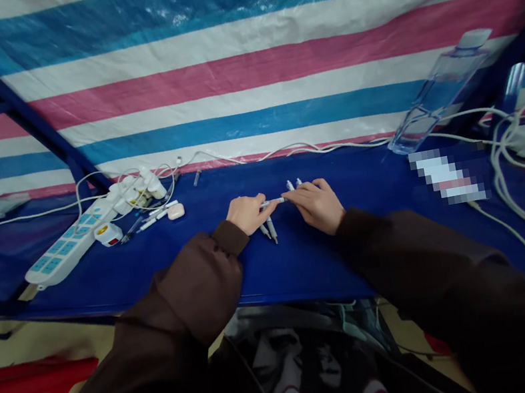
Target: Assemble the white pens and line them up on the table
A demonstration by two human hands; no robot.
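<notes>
Both hands meet over the middle of the blue tabletop (213,259). My left hand (246,213) is closed on one end of a white pen (274,202), which lies crosswise between the hands. The fingers of my right hand (317,205) are closed at the pen's other end. Two more white pens lie beneath, their tips (271,230) pointing toward me below the held pen. Their back ends (294,184) show beyond my right fingers, and their middles are hidden by the hands.
A white power strip (66,248) with plugs, several pens (157,216) and a pink case (176,211) lie left. To the right are a clear bottle (438,98), a blurred-out phone-like object (447,177) and coiled white cables (508,180). Striped sheeting (230,70) hangs behind.
</notes>
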